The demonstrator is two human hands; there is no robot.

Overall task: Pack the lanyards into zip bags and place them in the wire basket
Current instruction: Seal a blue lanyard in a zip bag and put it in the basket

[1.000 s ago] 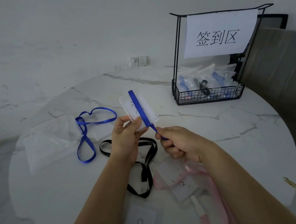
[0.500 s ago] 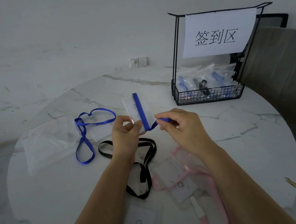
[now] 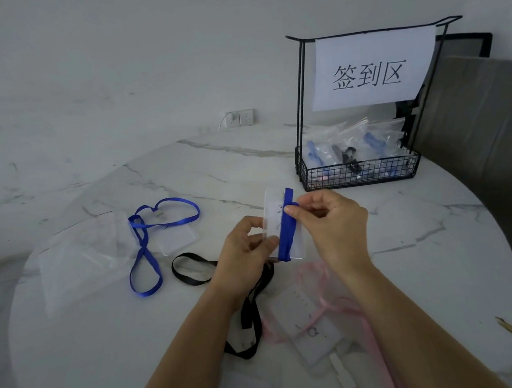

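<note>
A round white marble table (image 3: pixel 413 259) with grey veins is seen. On its far right part a black wire basket (image 3: pixel 360 174) is set, with filled zip bags inside. On the left, clear empty zip bags (image 3: pixel 76 269) are spread flat, and a blue lanyard (image 3: pixel 146 246) with its clear badge holder (image 3: pixel 177 241) is laid beside them. A black lanyard (image 3: pixel 251 314) is laid near the middle. A pink lanyard (image 3: pixel 346 374) and white cards (image 3: pixel 309 327) are laid at the near edge.

I see a paper sign (image 3: pixel 371 69) with printed characters, a wall socket (image 3: pixel 242 118), and my marble table (image 3: pixel 105 336).
</note>
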